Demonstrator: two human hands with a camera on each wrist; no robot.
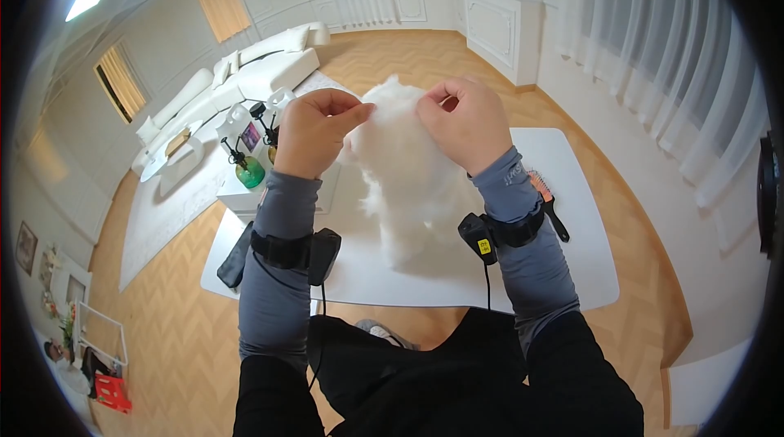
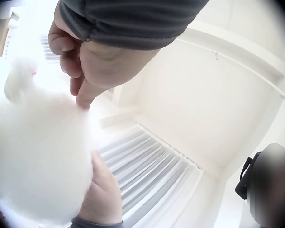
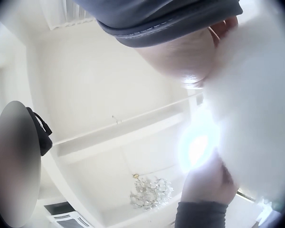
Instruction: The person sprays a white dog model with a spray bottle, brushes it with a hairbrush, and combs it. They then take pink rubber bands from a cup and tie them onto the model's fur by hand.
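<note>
A white, long-haired furry animal (image 1: 404, 167), perhaps a stuffed one, stands upright on the white table (image 1: 572, 265) in front of me. My left hand (image 1: 314, 131) pinches fur at the upper left of it, thumb and forefinger together. On the opposite side my right hand (image 1: 469, 122) pinches fur near the top with thumb and forefinger. Long white fur (image 2: 38, 156) fills much of the left wrist view, with the left fingertips at its edge. White fur (image 3: 251, 109) partly hides the right fingers in the right wrist view.
A brush (image 1: 549, 204) with orange bristles and a black handle lies beside the right forearm. At the left, a green spray bottle (image 1: 247, 169) and other bottles stand on a white stand (image 1: 237, 198). A black object (image 1: 235, 257) lies by the left forearm. Beyond is a white sofa (image 1: 269, 69).
</note>
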